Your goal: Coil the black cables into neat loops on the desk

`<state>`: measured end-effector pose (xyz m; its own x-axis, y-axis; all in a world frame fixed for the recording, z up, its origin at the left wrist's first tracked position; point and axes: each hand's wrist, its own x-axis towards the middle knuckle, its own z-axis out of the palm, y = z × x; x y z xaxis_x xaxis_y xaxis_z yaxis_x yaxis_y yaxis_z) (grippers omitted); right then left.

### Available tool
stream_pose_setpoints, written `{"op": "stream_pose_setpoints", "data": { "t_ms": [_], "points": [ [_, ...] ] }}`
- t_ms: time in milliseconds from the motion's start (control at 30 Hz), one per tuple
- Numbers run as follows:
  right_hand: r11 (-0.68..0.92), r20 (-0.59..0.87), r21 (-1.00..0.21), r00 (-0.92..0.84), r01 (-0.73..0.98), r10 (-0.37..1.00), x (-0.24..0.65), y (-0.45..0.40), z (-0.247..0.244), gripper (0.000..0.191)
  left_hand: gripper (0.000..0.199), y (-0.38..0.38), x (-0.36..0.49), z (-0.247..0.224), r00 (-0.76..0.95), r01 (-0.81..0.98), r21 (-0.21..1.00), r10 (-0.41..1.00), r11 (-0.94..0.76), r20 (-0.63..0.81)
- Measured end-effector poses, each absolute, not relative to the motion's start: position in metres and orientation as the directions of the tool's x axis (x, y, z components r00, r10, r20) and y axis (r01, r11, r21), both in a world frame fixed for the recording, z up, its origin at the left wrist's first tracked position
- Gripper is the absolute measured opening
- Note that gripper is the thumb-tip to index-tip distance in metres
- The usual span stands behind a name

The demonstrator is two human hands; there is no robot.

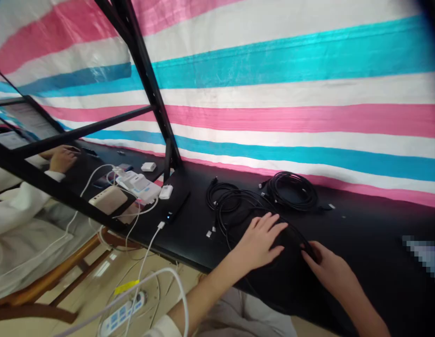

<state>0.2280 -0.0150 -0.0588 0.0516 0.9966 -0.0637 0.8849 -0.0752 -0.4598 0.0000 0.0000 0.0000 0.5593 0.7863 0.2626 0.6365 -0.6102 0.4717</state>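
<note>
Right hand [328,267] pinches a black cable [303,239] at the lower right of the frame, its run slanting up-left into loose loops [219,220] near the centre, closer to the left hand [257,244], spread palm-down and gripping nothing visible.
</note>
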Motion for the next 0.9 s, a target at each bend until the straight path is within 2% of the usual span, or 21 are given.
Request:
{"op": "stream_pose_setpoints", "data": {
  "t_ms": [100, 200, 233, 300, 367, 467, 533, 633, 733, 833, 900],
  "points": [
    [-0.030, -0.024, -0.649, 0.019, 0.760, 1.000, 0.226, -0.013, -0.056, 0.029, 0.060, -0.001, 0.000, 0.004, 0.545, 0.640, 0.457, 0.784, -0.618, 0.297],
    [-0.018, 0.012, -0.817, 0.048, 0.576, 0.999, 0.221, -0.017, -0.034, 0.028, 0.074, 0.005, -0.008, 0.011, 0.448, 0.684, 0.455, 0.821, -0.570, 0.355],
    [0.019, 0.052, -0.840, 0.046, 0.542, 0.998, 0.219, -0.018, -0.023, 0.028, 0.079, 0.008, -0.011, 0.014, 0.403, 0.698, 0.460, 0.832, -0.549, 0.382],
    [0.137, 0.173, -0.812, 0.010, 0.568, 0.985, 0.214, -0.021, 0.004, 0.024, 0.086, 0.017, -0.018, 0.021, 0.318, 0.706, 0.481, 0.839, -0.520, 0.441],
    [0.255, 0.283, -0.753, -0.050, 0.606, 0.958, 0.211, -0.023, 0.032, 0.022, 0.077, 0.026, -0.024, 0.031, 0.264, 0.668, 0.530, 0.832, -0.523, 0.488],
    [0.348, 0.390, -0.710, -0.069, 0.612, 0.918, 0.206, -0.022, 0.064, 0.019, 0.037, 0.036, -0.029, 0.046, 0.193, 0.509, 0.698, 0.857, -0.504, 0.478],
    [0.343, 0.434, -0.744, 0.024, 0.574, 0.901, 0.201, -0.018, 0.075, 0.018, 0.024, 0.039, -0.030, 0.053, 0.143, 0.343, 0.830, 0.898, -0.440, 0.417],
    [0.374, 0.487, -0.845, 0.262, 0.382, 0.833, 0.189, -0.007, 0.076, 0.020, 0.033, 0.037, -0.025, 0.054, 0.109, 0.060, 0.940, 0.938, -0.337, 0.329],
    [0.433, 0.452, -0.890, 0.400, 0.144, 0.797, 0.173, 0.007, 0.065, 0.020, 0.043, 0.034, -0.019, 0.049, 0.064, -0.180, 0.951, 0.962, -0.252, 0.267],
    [0.375, 0.355, -0.927, 0.284, -0.016, 0.890, 0.161, 0.019, 0.049, 0.019, 0.048, 0.035, -0.017, 0.044, -0.094, -0.332, 0.916, 0.974, -0.226, 0.206],
    [0.287, 0.284, -0.958, 0.107, -0.007, 0.953, 0.158, 0.026, 0.038, 0.021, 0.051, 0.038, -0.019, 0.042, -0.199, -0.387, 0.891, 0.965, -0.237, 0.170]
  ]
}}
